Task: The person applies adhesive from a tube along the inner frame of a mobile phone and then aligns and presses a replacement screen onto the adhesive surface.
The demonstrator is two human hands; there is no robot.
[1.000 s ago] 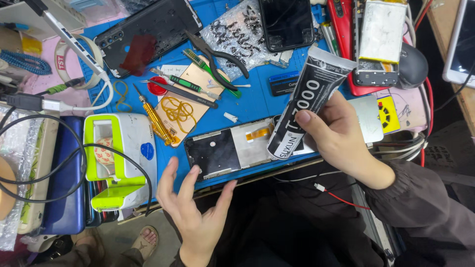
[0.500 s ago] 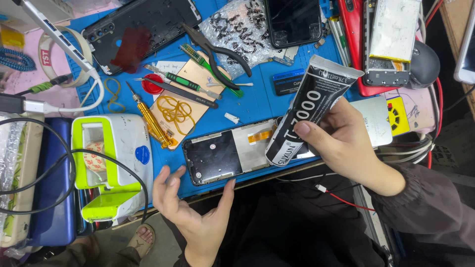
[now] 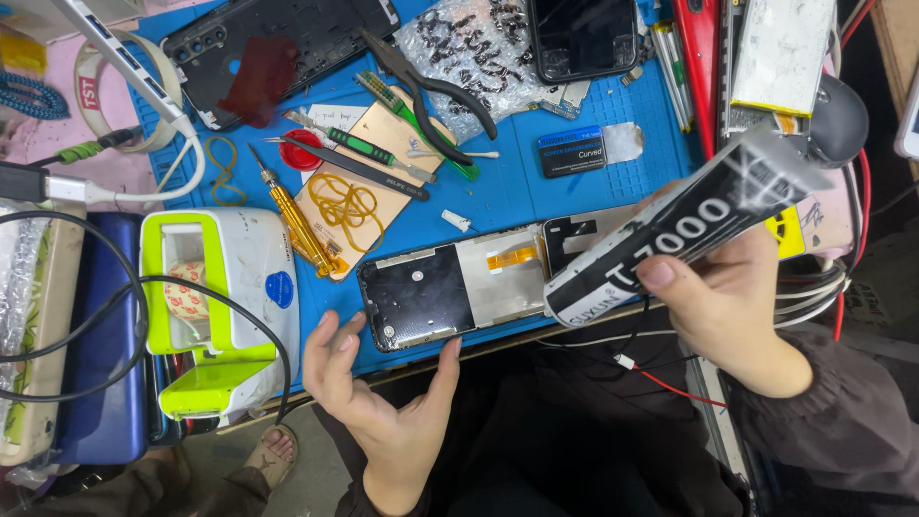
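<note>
Your right hand (image 3: 713, 306) has tilted the glue tube (image 3: 684, 225) flatter, its grip pinching it at three o'clock of the phone frame (image 3: 459, 287); your left hand (image 3: 383, 402) waits spread at the table (image 3: 536, 182) edge.

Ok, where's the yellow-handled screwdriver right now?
In the head view, the yellow-handled screwdriver lies left of centre on the blue mat, between the white-and-green tape dispenser and the yellow rubber bands.

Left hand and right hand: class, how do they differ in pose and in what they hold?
The left hand is open, palm up, empty, fingertips near the opened phone frame. The right hand is closed around a black-and-white glue tube, lifted above the blue work mat. Both are bare.
</note>
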